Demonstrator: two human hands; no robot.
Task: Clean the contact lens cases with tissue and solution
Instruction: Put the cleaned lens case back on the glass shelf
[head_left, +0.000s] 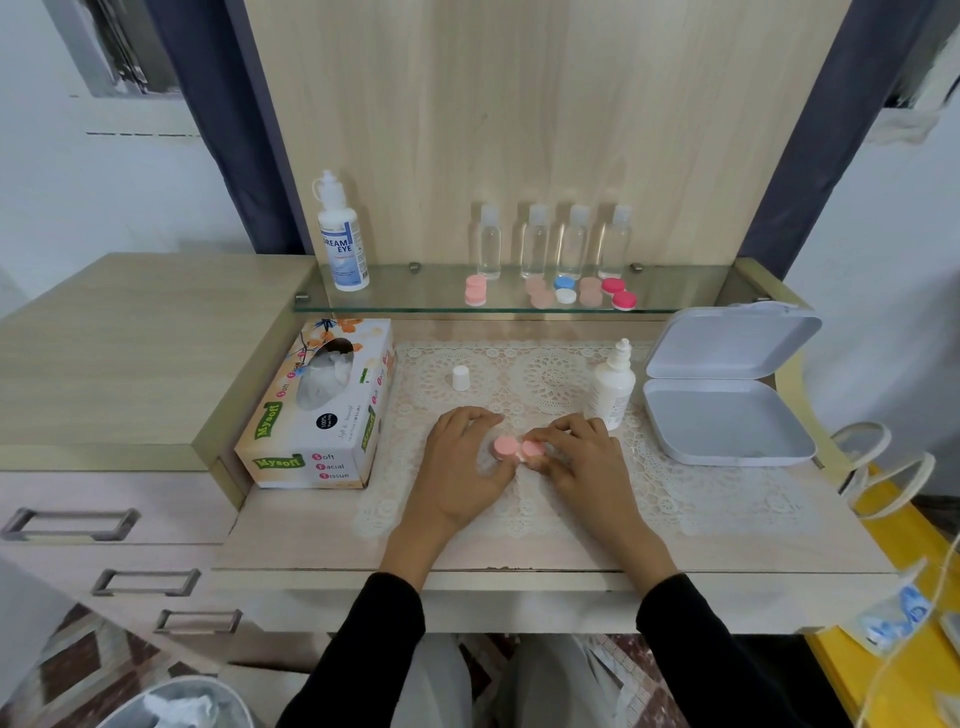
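Waste bin (176, 704): round rim at your lower left, crumpled white tissue inside.
Desk top (291, 540): pale wood-grain laminate with a worn front edge.
Your left hand (462, 465): fingers arched and curled round the left half of the lens case, thumb alongside it.
Your right hand (584, 462): fingertips and thumb pinch the right-hand lid.
Lens case (511, 448): pink plastic with two round, flat-topped lids side by side; it sits between your hands, low over the mat.
Lace mat (550, 374): cream, openwork with round medallions, lying flat.
Tissue box (317, 410): glossy printed card to the left of the mat, white tissue puffing out of the oval slot.
Cap (461, 378): small, white and domed, upright on the mat.
Small bottle (614, 387): opaque white plastic with a bare nozzle, just beyond your right hand.
Hinged box (727, 405): smooth white plastic with rounded corners, lid propped open.
Glass shelf (415, 297): clear pane on metal pegs.
Spare cases (542, 293): matte pink, peach, blue-and-white and red pairs in a row on the shelf.
Clear bottles (535, 244): four, transparent, with frosted caps.
Large bottle (340, 239): white with a blue label, at the left end of the shelf.
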